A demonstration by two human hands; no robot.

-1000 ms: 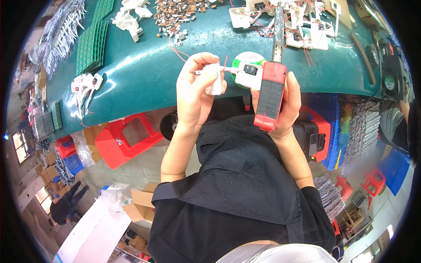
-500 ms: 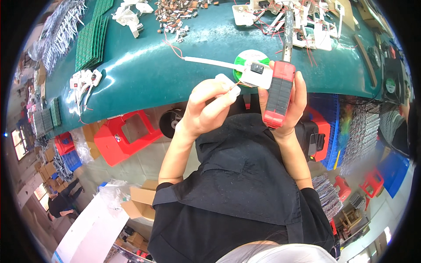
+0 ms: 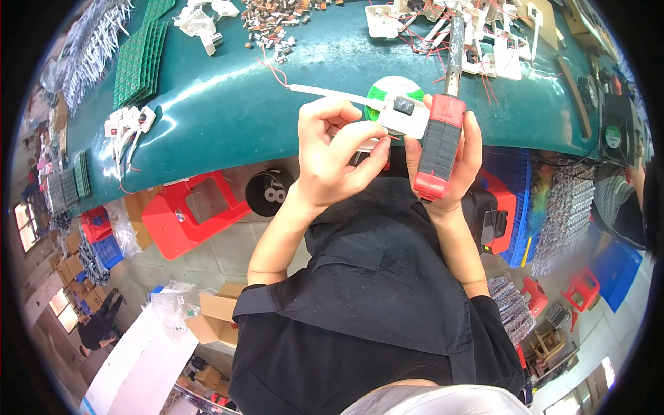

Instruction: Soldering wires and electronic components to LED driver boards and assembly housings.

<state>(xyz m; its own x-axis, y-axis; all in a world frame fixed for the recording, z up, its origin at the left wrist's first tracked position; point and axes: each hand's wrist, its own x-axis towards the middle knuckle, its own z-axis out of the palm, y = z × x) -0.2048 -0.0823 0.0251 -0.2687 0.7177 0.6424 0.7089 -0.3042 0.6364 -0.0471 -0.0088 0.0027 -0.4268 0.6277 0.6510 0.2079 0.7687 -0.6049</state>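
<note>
My right hand [image 3: 449, 159] is wrapped around the red-and-black handle of a tool with a long metal barrel [image 3: 438, 142], which points away from me over the bench. Just left of the handle is a white plastic housing [image 3: 413, 126] with a black rocker-like part on it. A white sleeved lead [image 3: 325, 91] runs left from it, ending in red wires [image 3: 274, 71]. My left hand [image 3: 339, 155] pinches a thin reddish wire [image 3: 393, 137] at the housing's near edge. Its fingers largely hide a white piece. Behind the housing lies a round spool with a green-and-white label [image 3: 379, 91].
On the green bench [image 3: 228, 124] lie small brown-and-silver components [image 3: 277, 24], white housings with red wires [image 3: 494, 52], green circuit boards [image 3: 140, 66] and wired white parts [image 3: 131, 128]. A red stool [image 3: 162, 221] and a blue crate [image 3: 515, 207] stand below the bench edge.
My left hand has moved right, up to the white housing, and its fingers have turned. The white piece that showed between them is now largely hidden. My right hand keeps its grip on the tool.
</note>
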